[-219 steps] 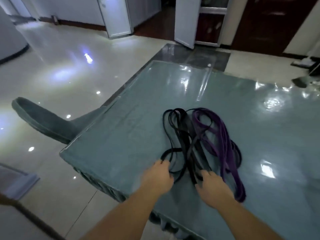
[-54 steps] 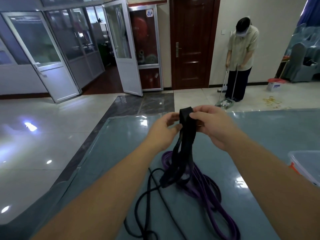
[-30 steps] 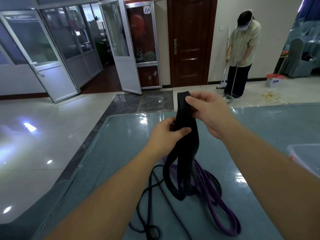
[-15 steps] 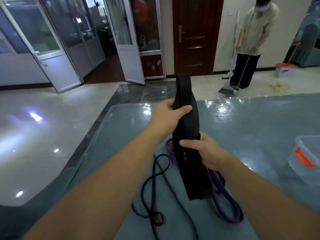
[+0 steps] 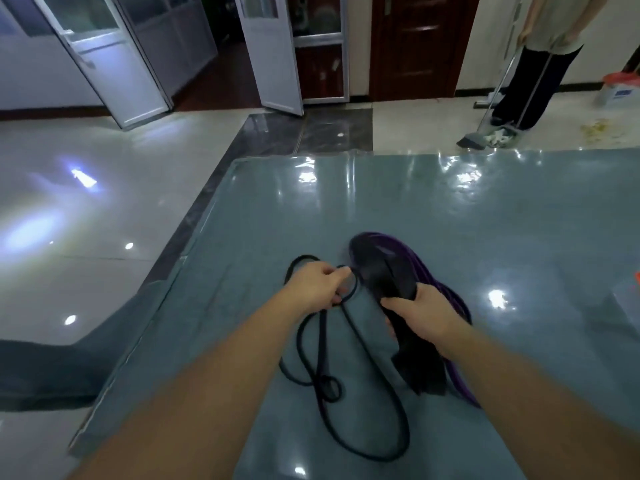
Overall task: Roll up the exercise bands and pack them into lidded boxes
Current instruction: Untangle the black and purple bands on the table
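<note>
2 hands are working over the worktop (image 5: pixel 485 216), left hand (image 5: pixel 320 285) pinching the thin black band (image 5: pixel 349 393) and right hand (image 5: pixel 429 315) gripping the wide black band (image 5: pixel 384 271); no writing is showing legibly.

Dim, bluish wide-angle view with bowed edges, glare spots on the glossy table (image 5: pixel 450 216), motion-blurred forearms.

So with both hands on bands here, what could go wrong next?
The thin black band that the left hand pinches lies in crossed loops and may knot when pulled. The wide black band in the right hand rests on the purple band, which could drag along.
</note>
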Demonstrator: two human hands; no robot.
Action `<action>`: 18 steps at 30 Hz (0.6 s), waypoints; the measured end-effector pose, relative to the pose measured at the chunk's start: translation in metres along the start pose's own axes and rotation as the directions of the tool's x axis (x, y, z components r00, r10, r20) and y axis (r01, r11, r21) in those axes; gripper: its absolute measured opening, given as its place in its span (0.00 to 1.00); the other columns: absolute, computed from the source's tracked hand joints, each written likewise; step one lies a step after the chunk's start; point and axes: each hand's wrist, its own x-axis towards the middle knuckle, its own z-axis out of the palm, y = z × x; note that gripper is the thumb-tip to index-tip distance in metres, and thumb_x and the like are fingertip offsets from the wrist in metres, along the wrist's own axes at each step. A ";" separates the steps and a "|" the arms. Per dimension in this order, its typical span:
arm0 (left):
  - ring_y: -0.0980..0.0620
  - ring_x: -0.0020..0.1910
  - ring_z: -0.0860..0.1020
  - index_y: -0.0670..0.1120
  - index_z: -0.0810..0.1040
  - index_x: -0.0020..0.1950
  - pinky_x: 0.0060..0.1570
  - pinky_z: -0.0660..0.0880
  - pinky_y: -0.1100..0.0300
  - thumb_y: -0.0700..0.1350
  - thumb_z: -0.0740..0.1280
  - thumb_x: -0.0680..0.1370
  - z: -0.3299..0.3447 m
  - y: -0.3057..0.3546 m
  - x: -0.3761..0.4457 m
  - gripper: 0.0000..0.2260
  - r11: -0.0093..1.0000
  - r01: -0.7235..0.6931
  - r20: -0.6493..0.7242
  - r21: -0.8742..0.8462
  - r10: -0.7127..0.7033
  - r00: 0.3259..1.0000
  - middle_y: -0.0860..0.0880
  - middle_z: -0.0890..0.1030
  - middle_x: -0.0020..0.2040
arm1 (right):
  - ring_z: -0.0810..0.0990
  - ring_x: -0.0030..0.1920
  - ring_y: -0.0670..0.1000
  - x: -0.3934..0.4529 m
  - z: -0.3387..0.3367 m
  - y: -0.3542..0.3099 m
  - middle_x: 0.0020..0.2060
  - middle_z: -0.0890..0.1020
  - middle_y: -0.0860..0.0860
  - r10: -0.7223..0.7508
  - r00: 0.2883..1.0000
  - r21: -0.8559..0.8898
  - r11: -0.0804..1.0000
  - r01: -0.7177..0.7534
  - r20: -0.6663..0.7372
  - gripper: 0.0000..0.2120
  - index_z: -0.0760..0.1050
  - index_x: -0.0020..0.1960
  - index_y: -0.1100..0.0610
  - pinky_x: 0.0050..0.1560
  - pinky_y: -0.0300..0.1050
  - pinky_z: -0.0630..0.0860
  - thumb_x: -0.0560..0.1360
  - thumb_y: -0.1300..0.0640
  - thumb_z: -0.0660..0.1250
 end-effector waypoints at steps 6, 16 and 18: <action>0.51 0.55 0.82 0.51 0.82 0.61 0.58 0.80 0.55 0.44 0.69 0.79 0.020 -0.119 0.002 0.11 0.896 0.006 0.128 0.445 -0.070 0.989 0.52 0.85 0.58 | 0.85 0.32 0.58 0.009 0.003 0.047 0.32 0.86 0.60 0.182 0.979 -0.169 0.966 -0.196 -0.094 0.12 0.83 0.41 0.68 0.42 0.55 0.84 0.76 0.59 0.72; 0.41 0.65 0.75 0.48 0.80 0.67 0.65 0.75 0.48 0.38 0.65 0.80 0.112 -0.222 -0.024 0.17 0.455 -0.443 0.530 0.773 -0.078 0.845 0.44 0.76 0.66 | 0.87 0.40 0.63 0.002 0.013 0.088 0.36 0.87 0.60 0.321 0.935 -0.191 0.918 -0.347 -0.152 0.11 0.85 0.43 0.66 0.48 0.62 0.85 0.74 0.56 0.75; 0.41 0.66 0.73 0.43 0.77 0.68 0.66 0.72 0.48 0.37 0.62 0.83 0.120 -0.233 -0.029 0.15 0.393 -0.485 0.545 0.781 -0.050 0.837 0.42 0.75 0.67 | 0.87 0.42 0.64 0.002 0.014 0.089 0.38 0.88 0.60 0.329 0.933 -0.168 0.921 -0.351 -0.148 0.11 0.85 0.44 0.66 0.50 0.63 0.85 0.74 0.56 0.76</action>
